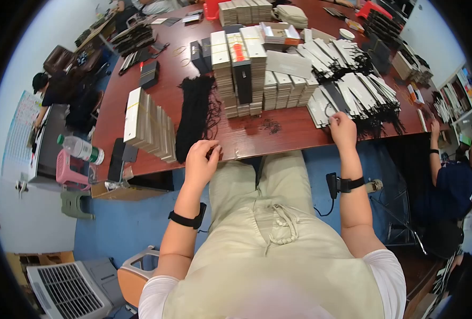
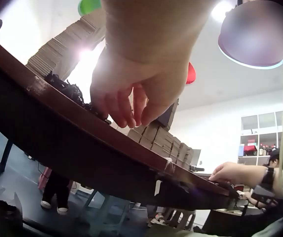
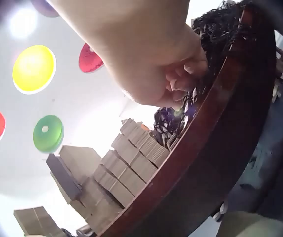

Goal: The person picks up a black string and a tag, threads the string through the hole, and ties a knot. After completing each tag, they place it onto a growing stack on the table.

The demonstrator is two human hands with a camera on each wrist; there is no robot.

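My left hand (image 1: 201, 162) is at the table's front edge, beside a bundle of black cords (image 1: 193, 114). Its fingers hang loosely curled, and nothing shows between them in the left wrist view. Farther right, my right hand (image 1: 343, 131) is at the near edge of a spread of white tags (image 1: 360, 95) with black strings. Its fingers are bent, with the fingertips right at the tags' near ends, close to a thin dark loop. I cannot tell whether they pinch a tag or string. In the right wrist view, black strings (image 3: 168, 121) lie just beyond those fingers.
Tall banded stacks of card (image 1: 222, 74) stand mid-table, with lower stacks (image 1: 286, 87) to their right. Another stack (image 1: 148, 125) leans at the left front. Behind are an open box (image 1: 280, 33) and a pale pouch (image 1: 290, 16). Other people sit at left and right.
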